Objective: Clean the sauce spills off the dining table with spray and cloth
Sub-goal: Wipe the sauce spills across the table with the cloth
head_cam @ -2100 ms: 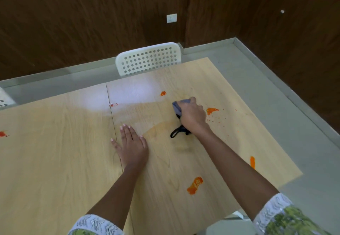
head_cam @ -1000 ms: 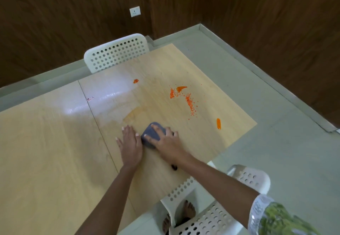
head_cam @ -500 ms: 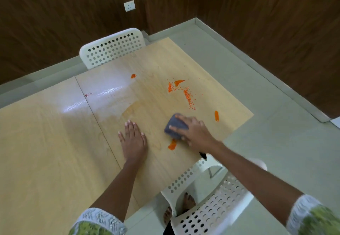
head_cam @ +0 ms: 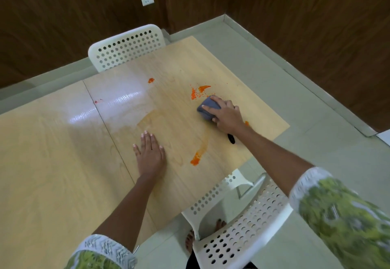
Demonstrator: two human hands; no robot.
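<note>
Now the right hand [head_cam: 226,117] presses the grey cloth [head_cam: 207,108] flat on the table [head_cam: 63,163], fingers curled over it, orange splatter [head_cam: 199,91] just beyond; the left hand [head_cam: 150,155] rests open, well apart.

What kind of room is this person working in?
Probably a plain dining room or canteen corner: a long wooden table with white perforated plastic chairs pulled up to it, dark wood-panelled walls and orange sauce spills on the tabletop.
</note>
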